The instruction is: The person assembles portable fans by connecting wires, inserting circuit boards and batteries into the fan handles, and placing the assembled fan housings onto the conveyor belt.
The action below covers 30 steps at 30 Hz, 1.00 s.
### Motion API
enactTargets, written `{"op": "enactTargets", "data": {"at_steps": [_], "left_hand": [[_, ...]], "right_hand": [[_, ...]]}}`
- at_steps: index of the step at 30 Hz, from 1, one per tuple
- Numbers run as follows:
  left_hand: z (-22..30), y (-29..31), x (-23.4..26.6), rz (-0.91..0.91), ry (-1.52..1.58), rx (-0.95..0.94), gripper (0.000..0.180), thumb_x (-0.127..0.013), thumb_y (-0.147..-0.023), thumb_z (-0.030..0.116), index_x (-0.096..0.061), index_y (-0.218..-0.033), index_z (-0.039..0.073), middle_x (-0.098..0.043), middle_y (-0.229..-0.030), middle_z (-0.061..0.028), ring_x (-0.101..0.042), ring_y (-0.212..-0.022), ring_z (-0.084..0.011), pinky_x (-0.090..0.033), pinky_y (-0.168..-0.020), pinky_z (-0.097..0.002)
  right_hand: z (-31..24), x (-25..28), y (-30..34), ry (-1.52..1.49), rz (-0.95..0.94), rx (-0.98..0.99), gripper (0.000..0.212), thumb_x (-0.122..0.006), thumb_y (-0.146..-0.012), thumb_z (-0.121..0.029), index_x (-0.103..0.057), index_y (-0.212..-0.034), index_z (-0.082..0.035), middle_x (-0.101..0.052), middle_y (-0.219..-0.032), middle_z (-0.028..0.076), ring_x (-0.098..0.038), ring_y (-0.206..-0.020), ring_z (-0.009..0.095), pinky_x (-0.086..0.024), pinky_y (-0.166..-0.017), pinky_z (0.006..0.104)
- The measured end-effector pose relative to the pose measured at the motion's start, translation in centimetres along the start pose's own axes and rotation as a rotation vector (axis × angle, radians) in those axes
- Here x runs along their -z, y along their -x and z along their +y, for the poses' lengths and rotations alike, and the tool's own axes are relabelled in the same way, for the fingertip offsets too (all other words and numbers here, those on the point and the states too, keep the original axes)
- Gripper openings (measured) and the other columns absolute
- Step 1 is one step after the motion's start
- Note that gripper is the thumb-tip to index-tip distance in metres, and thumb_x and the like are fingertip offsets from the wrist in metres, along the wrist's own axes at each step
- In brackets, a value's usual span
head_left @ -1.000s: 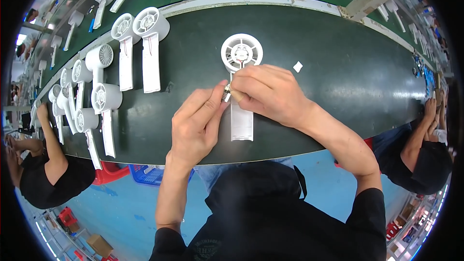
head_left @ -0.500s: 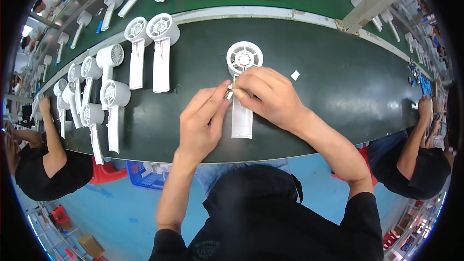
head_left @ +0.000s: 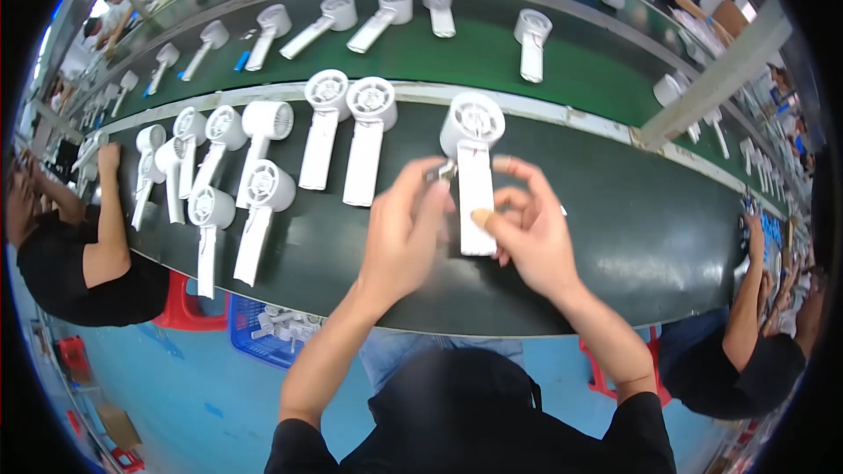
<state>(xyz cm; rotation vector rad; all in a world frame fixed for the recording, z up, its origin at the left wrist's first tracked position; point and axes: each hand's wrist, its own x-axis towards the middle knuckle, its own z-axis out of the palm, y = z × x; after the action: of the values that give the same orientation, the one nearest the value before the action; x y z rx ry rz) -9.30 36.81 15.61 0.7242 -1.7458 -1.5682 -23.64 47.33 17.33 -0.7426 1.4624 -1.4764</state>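
Note:
A white handheld fan [head_left: 477,189] lies in front of me, its round head away from me and its handle toward me. My right hand [head_left: 537,241] is closed on the handle, the thumb on its face and the fingers along its right side. I cannot tell whether the fan is lifted off the table. Just left of the handle, my left hand [head_left: 395,237] pinches a small part with a metallic look [head_left: 446,172] between thumb and forefinger. Motion blurs the left fingertips, and the part's exact kind is unclear.
Several white fans [head_left: 371,140] stand or lie on the dark green table [head_left: 650,237] to my left. Beyond a pale rail [head_left: 562,111], a green belt [head_left: 479,57] carries more fans. A blue basket [head_left: 250,333] sits below at left. Co-workers sit at both sides.
My right hand has left the small part and taken hold of the fan's handle. My left hand keeps the part, now left of the handle. The view has tilted toward the belt.

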Motion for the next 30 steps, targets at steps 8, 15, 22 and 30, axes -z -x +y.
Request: {"op": "enactTargets", "data": {"at_steps": [8,15,22,30], "left_hand": [[4.3,-18.5,12.9,0.187,-0.449,0.072,0.03,-0.055,-0.095,0.017,-0.065,-0.117,0.0,-0.067,-0.079,-0.0071,-0.062,-0.062,-0.0142,-0.048,-0.056,-0.0292],[-4.1,-26.7,20.9,0.143,-0.47,0.102,0.027,-0.058,-0.089,0.014,-0.069,-0.107,-0.004,-0.069,-0.08,-0.0089,-0.064,-0.066,-0.0163,-0.049,-0.06,-0.0298],[-4.4,-30.1,21.8,0.192,-0.639,-0.019,0.03,-0.06,-0.076,0.014,-0.075,-0.096,-0.003,-0.072,-0.084,-0.0219,-0.07,-0.082,-0.0299,-0.053,-0.078,-0.0368],[-8.2,-31.5,27.5,0.236,-0.9,0.361,0.035,-0.059,-0.085,0.024,-0.071,-0.092,-0.008,-0.068,-0.105,-0.0309,-0.067,-0.1,-0.044,-0.052,-0.09,-0.047]], "right_hand": [[-4.9,-8.7,-21.4,0.298,-0.142,0.208,0.057,-0.071,-0.085,-0.009,-0.045,-0.133,0.008,-0.065,-0.08,0.008,-0.06,-0.057,0.012,-0.047,-0.05,0.0269],[0.2,-16.3,-32.5,0.615,0.154,0.268,0.054,-0.068,-0.083,-0.007,-0.045,-0.131,0.003,-0.073,-0.09,0.017,-0.073,-0.06,0.022,-0.058,-0.06,0.0318],[-0.7,-16.2,-35.0,0.589,0.164,0.265,0.051,-0.066,-0.085,-0.009,-0.047,-0.131,0.003,-0.072,-0.091,0.019,-0.073,-0.06,0.023,-0.058,-0.063,0.0336],[-3.4,-12.8,-34.1,1.008,0.407,0.484,0.054,-0.067,-0.087,-0.031,-0.052,-0.13,-0.002,-0.067,-0.109,0.022,-0.066,-0.104,0.036,-0.052,-0.091,0.0478]]}}
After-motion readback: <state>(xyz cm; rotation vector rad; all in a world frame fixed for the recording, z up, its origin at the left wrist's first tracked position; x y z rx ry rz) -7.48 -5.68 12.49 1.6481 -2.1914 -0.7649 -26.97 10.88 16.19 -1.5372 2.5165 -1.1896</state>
